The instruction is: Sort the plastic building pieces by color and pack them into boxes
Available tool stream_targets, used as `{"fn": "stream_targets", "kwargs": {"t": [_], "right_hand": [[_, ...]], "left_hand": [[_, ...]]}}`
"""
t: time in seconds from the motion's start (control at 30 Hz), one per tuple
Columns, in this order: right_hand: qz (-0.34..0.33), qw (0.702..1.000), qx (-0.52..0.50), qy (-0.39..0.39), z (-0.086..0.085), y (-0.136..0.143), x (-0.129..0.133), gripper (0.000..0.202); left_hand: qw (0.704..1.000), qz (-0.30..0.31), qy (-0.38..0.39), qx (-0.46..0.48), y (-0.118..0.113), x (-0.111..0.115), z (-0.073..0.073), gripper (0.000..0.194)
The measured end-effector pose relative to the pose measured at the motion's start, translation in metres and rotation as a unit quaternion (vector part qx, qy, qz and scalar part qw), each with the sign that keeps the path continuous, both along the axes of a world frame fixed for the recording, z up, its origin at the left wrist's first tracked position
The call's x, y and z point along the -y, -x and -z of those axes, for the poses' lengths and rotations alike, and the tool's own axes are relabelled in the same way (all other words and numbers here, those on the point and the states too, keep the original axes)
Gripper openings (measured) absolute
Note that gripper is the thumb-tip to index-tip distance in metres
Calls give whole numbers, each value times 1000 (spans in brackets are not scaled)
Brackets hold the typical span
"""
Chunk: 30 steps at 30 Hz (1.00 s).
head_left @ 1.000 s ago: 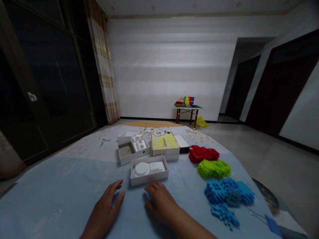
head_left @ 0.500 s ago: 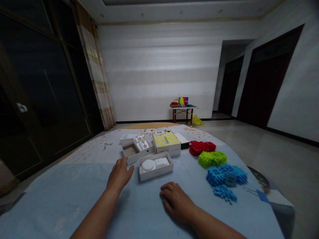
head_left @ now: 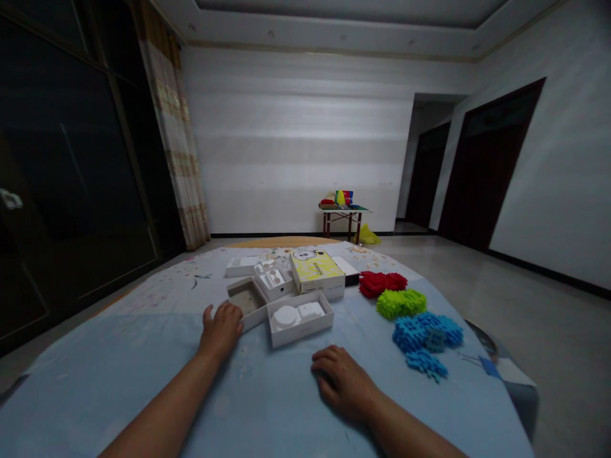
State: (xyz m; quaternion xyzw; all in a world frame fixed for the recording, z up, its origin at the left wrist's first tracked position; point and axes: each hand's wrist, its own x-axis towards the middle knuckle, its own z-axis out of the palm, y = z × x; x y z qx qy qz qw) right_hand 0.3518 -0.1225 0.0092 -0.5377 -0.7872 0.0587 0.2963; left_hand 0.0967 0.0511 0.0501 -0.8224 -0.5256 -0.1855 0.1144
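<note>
My left hand (head_left: 221, 332) is at the near left corner of an open, shallow white box (head_left: 256, 317), its fingers curled over the wall. Nothing shows inside that box, only its greyish bottom. My right hand (head_left: 344, 385) rests palm down on the cloth, fingers loosely bent and thumb apart, holding nothing. Between and beyond the hands stands a white box tray (head_left: 301, 331) with a round white case (head_left: 285, 315) and a smaller white block (head_left: 310, 310) in it. A white box with an earbud picture (head_left: 273, 280) touches the shallow box's far side.
Behind the tray stands a yellow and white cartoon box (head_left: 317, 270), beside a flat white and black box (head_left: 347, 270). Another white box (head_left: 241, 266) lies at the back left. Red (head_left: 382, 284), green (head_left: 401, 303) and blue (head_left: 427, 334) plastic snowflake-like pieces lie in heaps at the right.
My left hand has moved left and closed on the shallow box, which has turned and come apart from the earbud-picture box. My right hand stays nearly still. The camera view has shifted slightly.
</note>
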Motion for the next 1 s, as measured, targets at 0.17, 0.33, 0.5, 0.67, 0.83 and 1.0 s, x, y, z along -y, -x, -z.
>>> {"fn": "stream_targets", "kwargs": {"t": [0.17, 0.33, 0.5, 0.67, 0.83, 1.0], "right_hand": [[-17, 1000, -13, -8, 5, -4, -3, 23], [-34, 998, -61, -8, 12, -11, -7, 21], [26, 981, -194, 2, 16, -26, -14, 24], [48, 946, -317, 46, 10, -42, -16, 34], [32, 923, -370, 99, 2, -53, -16, 34], [54, 941, -304, 139, 1, -59, -14, 34]], "left_hand": [[999, 27, -40, -18, 5, 72, -13, 19], [999, 45, -20, -16, -22, 139, -15, 26], [995, 74, 61, -14, -77, 168, -6, 24], [991, 123, 52, -4, -134, 172, 0, 21], [973, 230, 6, 24, -153, 169, -6, 26], [980, 182, -50, 58, -104, 134, -15, 36]]}}
